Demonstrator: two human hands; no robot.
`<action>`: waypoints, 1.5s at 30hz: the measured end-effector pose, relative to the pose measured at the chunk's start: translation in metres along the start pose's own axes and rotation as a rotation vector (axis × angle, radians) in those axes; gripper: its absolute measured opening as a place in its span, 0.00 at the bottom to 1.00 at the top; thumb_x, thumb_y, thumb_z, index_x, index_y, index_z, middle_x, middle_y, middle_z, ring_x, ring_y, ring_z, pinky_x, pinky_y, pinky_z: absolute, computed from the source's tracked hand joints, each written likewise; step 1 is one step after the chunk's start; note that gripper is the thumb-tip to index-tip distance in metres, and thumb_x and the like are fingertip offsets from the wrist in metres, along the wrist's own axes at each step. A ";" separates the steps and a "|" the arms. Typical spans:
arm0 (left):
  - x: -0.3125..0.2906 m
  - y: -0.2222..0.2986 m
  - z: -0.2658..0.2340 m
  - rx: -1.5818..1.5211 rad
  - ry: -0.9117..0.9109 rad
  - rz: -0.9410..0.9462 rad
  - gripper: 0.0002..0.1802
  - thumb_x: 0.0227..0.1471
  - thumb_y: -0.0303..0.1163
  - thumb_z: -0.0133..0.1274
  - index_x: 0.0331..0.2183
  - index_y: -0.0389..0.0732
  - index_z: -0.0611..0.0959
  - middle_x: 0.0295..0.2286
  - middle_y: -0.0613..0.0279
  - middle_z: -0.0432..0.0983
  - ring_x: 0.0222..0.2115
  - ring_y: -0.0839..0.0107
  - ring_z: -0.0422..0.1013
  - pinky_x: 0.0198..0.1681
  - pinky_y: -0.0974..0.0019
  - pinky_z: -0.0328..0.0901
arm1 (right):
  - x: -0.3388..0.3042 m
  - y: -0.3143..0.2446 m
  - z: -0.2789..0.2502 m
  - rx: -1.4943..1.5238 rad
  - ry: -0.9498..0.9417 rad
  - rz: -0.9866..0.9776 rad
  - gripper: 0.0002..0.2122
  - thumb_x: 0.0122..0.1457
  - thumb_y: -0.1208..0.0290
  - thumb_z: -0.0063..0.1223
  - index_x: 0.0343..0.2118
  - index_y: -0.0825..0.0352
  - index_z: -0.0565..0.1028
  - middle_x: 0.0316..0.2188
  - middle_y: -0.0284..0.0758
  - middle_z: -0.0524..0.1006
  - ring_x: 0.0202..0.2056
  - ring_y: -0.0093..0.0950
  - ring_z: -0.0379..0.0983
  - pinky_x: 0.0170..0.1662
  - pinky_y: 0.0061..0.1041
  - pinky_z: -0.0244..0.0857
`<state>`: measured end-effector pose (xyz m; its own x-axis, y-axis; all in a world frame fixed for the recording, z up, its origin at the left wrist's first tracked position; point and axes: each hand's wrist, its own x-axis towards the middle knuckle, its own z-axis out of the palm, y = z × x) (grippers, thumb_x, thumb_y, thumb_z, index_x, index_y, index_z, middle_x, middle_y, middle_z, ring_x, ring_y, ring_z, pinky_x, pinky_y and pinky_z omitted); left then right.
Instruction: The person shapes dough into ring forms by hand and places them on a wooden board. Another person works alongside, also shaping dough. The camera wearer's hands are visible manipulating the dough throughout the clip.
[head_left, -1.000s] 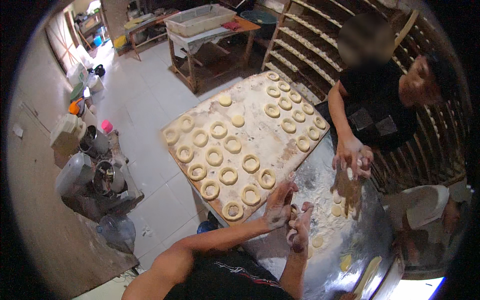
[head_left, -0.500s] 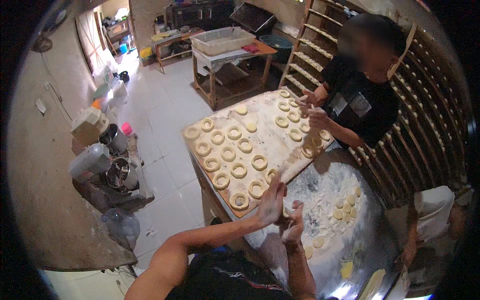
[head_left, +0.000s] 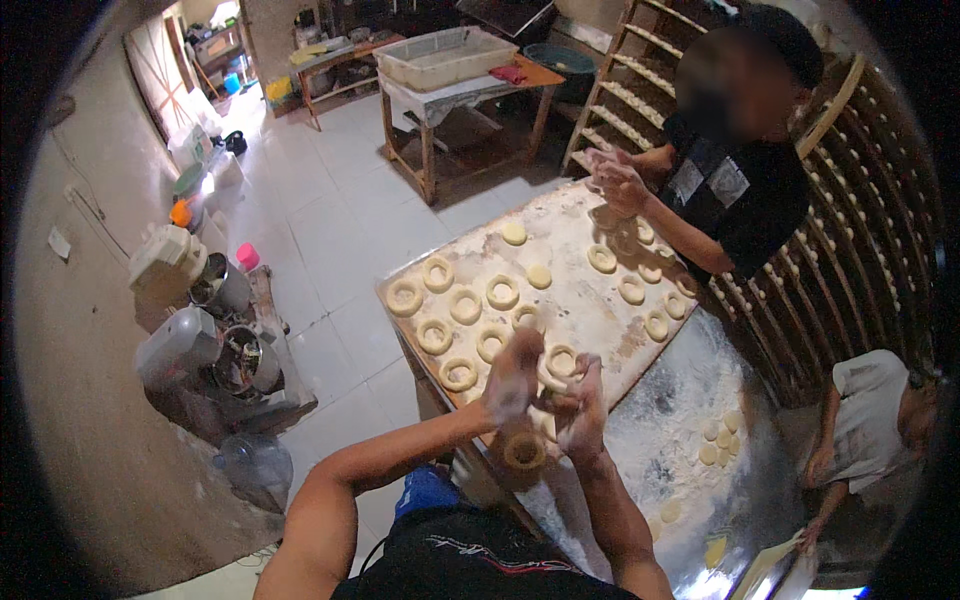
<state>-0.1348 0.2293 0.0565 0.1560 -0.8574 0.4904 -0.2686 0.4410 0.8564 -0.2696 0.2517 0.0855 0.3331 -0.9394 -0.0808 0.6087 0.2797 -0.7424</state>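
Over the near edge of the floured board (head_left: 590, 330), my left hand (head_left: 515, 382) and my right hand (head_left: 580, 412) face each other, close together. A pale piece of dough (head_left: 551, 382) shows between them, partly hidden by the fingers; its full shape cannot be made out. My left fingers are blurred by motion, while my right fingers are bent inward. Several dough rings (head_left: 465, 306) lie on the board ahead and to the left of my hands. One dough ring (head_left: 524, 450) sits just below my hands at the board's near corner. Two flat dough discs (head_left: 539, 276) lie farther back.
Across the board a co-worker (head_left: 740, 170) has both hands together above more dough rings (head_left: 602, 258). Flour and small dough discs (head_left: 722, 440) cover part of the metal table (head_left: 690, 480) at right. A person in white (head_left: 870, 420) is beyond it; slatted racks (head_left: 850, 220) stand behind.
My view has shifted, and my hands now appear farther over the board, slightly more apart. The co-worker's hands have come together and risen a little.
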 end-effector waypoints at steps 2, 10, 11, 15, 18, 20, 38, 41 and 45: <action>0.022 -0.012 -0.011 -0.264 0.138 -0.556 0.23 0.60 0.29 0.39 0.56 0.38 0.64 0.25 0.64 0.65 0.26 0.72 0.64 0.25 0.66 0.63 | 0.033 0.017 0.015 -0.210 0.072 -0.023 0.11 0.62 0.57 0.39 0.39 0.58 0.58 0.28 0.26 0.62 0.25 0.17 0.63 0.30 0.18 0.64; 0.073 -0.053 -0.070 0.020 0.043 -0.116 0.17 0.60 0.36 0.41 0.47 0.35 0.68 0.29 0.54 0.69 0.26 0.63 0.69 0.28 0.62 0.67 | 0.135 0.056 0.046 -0.498 0.037 -0.033 0.11 0.61 0.57 0.38 0.36 0.59 0.59 0.32 0.27 0.61 0.32 0.18 0.63 0.30 0.17 0.62; 0.082 -0.059 -0.071 0.027 0.153 -0.260 0.17 0.60 0.36 0.41 0.46 0.35 0.68 0.28 0.55 0.70 0.25 0.64 0.70 0.26 0.61 0.67 | 0.149 0.059 0.050 -0.578 0.092 -0.096 0.13 0.62 0.54 0.38 0.36 0.59 0.59 0.32 0.27 0.61 0.33 0.18 0.64 0.31 0.17 0.62; 0.105 -0.072 -0.088 0.393 0.083 0.388 0.21 0.59 0.26 0.42 0.54 0.38 0.67 0.26 0.56 0.68 0.23 0.68 0.68 0.24 0.62 0.64 | 0.183 0.068 0.065 -0.472 -0.082 -0.116 0.10 0.56 0.68 0.38 0.39 0.62 0.58 0.31 0.28 0.60 0.30 0.18 0.59 0.30 0.18 0.58; 0.119 -0.086 -0.100 0.286 0.093 -0.026 0.17 0.61 0.32 0.41 0.50 0.38 0.70 0.28 0.52 0.70 0.24 0.55 0.69 0.28 0.59 0.66 | 0.205 0.065 0.075 -0.566 -0.043 -0.041 0.11 0.54 0.72 0.38 0.41 0.63 0.57 0.29 0.29 0.61 0.27 0.18 0.58 0.28 0.17 0.56; 0.134 -0.103 -0.104 0.133 0.087 -0.437 0.17 0.62 0.35 0.40 0.49 0.38 0.71 0.31 0.50 0.72 0.28 0.52 0.70 0.35 0.56 0.67 | 0.230 0.061 0.080 -0.644 0.004 0.099 0.15 0.55 0.73 0.41 0.45 0.66 0.57 0.26 0.38 0.68 0.25 0.27 0.67 0.25 0.26 0.62; 0.168 -0.137 -0.111 0.456 -0.114 -0.236 0.26 0.48 0.39 0.60 0.47 0.38 0.75 0.43 0.52 0.71 0.40 0.61 0.71 0.41 0.62 0.68 | 0.221 0.019 -0.023 -1.866 0.110 -0.080 0.19 0.61 0.63 0.45 0.46 0.76 0.67 0.46 0.52 0.71 0.47 0.46 0.68 0.50 0.42 0.62; 0.150 -0.108 -0.084 0.186 -0.063 -0.304 0.19 0.52 0.27 0.56 0.47 0.37 0.74 0.41 0.59 0.72 0.38 0.72 0.70 0.40 0.69 0.67 | 0.196 0.015 -0.034 -1.149 0.073 -0.030 0.18 0.53 0.65 0.55 0.42 0.70 0.66 0.36 0.45 0.71 0.37 0.38 0.69 0.40 0.37 0.63; 0.112 -0.062 -0.014 -0.053 -0.136 -0.374 0.15 0.55 0.26 0.53 0.45 0.33 0.74 0.38 0.59 0.73 0.37 0.74 0.69 0.39 0.71 0.66 | 0.076 -0.027 -0.081 -1.166 0.430 -0.069 0.26 0.51 0.65 0.62 0.50 0.68 0.65 0.37 0.38 0.76 0.37 0.28 0.73 0.40 0.31 0.67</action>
<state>-0.0871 0.1096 0.0612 0.1050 -0.9871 0.1207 -0.1670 0.1021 0.9807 -0.3190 0.1566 0.0457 -0.0707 -0.9953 -0.0658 -0.4596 0.0910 -0.8834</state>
